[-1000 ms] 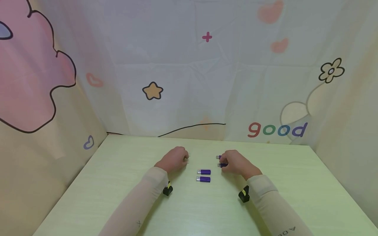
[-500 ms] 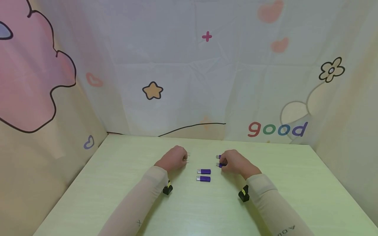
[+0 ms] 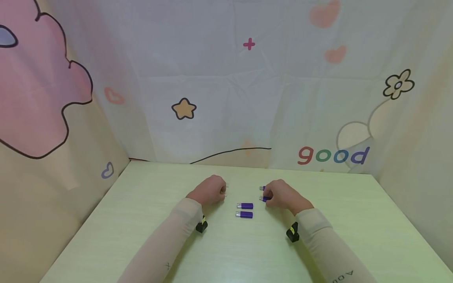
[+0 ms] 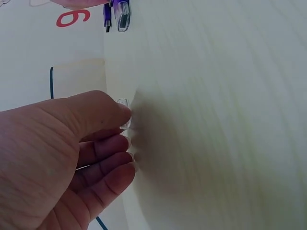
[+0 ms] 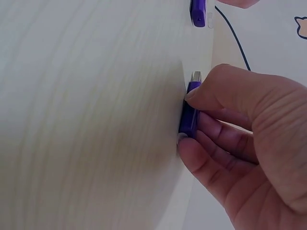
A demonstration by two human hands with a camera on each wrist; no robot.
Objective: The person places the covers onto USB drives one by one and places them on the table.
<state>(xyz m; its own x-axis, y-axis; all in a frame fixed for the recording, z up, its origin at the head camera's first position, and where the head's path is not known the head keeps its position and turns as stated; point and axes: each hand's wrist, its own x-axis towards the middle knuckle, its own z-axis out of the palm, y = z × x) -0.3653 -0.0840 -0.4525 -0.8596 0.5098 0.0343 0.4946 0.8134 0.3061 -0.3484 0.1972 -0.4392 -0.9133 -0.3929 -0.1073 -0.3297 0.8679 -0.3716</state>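
Head view: the left hand masks all but two clear tips at its 3 o'clock; the right hand covers the rear of two purple sticks. Toward 5 o'clock, sleeve lettering is cut off. Left-wrist view: the left hand obscures the middle of a clear cap.

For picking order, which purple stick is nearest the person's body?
The lowest purple stick in the head view, lying on the table; its parallel neighbour lies just beyond, and the other two are at the right hand.
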